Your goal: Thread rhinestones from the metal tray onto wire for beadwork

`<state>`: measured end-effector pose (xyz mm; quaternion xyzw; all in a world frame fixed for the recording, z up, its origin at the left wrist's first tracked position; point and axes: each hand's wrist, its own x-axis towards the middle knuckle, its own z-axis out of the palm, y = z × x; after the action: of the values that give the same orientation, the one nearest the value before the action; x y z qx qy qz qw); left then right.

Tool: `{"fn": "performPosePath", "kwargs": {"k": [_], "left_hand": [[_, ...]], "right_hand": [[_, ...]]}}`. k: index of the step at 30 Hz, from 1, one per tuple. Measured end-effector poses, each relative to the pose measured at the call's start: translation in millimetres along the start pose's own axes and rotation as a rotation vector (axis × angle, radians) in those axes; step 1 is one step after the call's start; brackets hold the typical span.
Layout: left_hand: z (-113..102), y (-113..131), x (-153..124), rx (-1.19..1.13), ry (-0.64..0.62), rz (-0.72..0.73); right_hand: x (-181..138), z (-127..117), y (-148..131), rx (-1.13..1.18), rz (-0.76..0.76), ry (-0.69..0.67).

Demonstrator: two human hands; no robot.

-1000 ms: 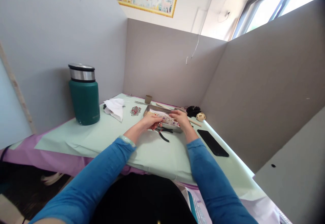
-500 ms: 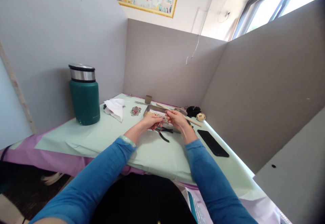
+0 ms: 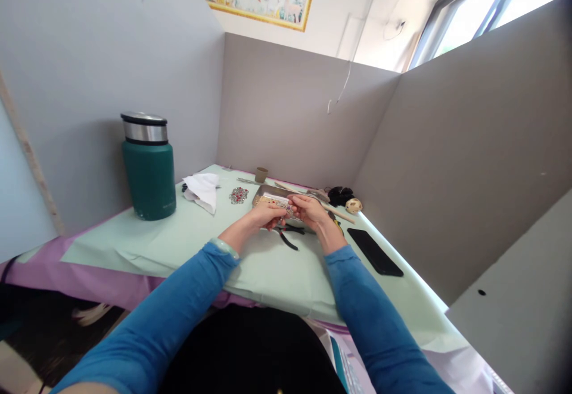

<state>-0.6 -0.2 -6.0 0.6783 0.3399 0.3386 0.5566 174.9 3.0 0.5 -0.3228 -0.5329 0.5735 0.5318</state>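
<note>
My left hand (image 3: pixel 267 214) is closed in a pinch above the near edge of a metal tray (image 3: pixel 264 191). Close beside it, my right hand (image 3: pixel 307 209) pinches too, its fingertips almost meeting the left ones. Whatever sits between the fingers is too small to make out. Small mixed beads (image 3: pixel 280 199) lie in the tray, partly covered by both hands. Below the hands rest pliers with dark, red-marked handles (image 3: pixel 289 241), their head hidden. Left of the tray is a small heap of red and silver beaded pieces (image 3: pixel 238 195).
A green flask (image 3: pixel 149 173) and a crumpled white tissue (image 3: pixel 202 191) stand at left. Behind the tray is a small brown cup (image 3: pixel 261 174). To the right lie a wooden stick (image 3: pixel 339 213), a patterned ball (image 3: pixel 353 205) and a black phone (image 3: pixel 375 252). Grey partitions enclose the table.
My right hand has shifted slightly left and its fingertips have come closer to the left hand. My left hand stays nearly in place.
</note>
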Motion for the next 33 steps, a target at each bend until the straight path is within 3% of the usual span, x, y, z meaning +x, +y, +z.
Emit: {"fn": "performPosePath", "kwargs": {"k": [29, 33], "left_hand": [[-2.5, -4.6, 0.5, 0.035, -0.037, 0.022], [-1.7, -5.2, 2.3, 0.016, -0.014, 0.034]], "right_hand": [[-1.0, -0.8, 2.2, -0.121, -0.007, -0.032], [-0.8, 1.2, 0.7, -0.286, -0.098, 0.073]]}}
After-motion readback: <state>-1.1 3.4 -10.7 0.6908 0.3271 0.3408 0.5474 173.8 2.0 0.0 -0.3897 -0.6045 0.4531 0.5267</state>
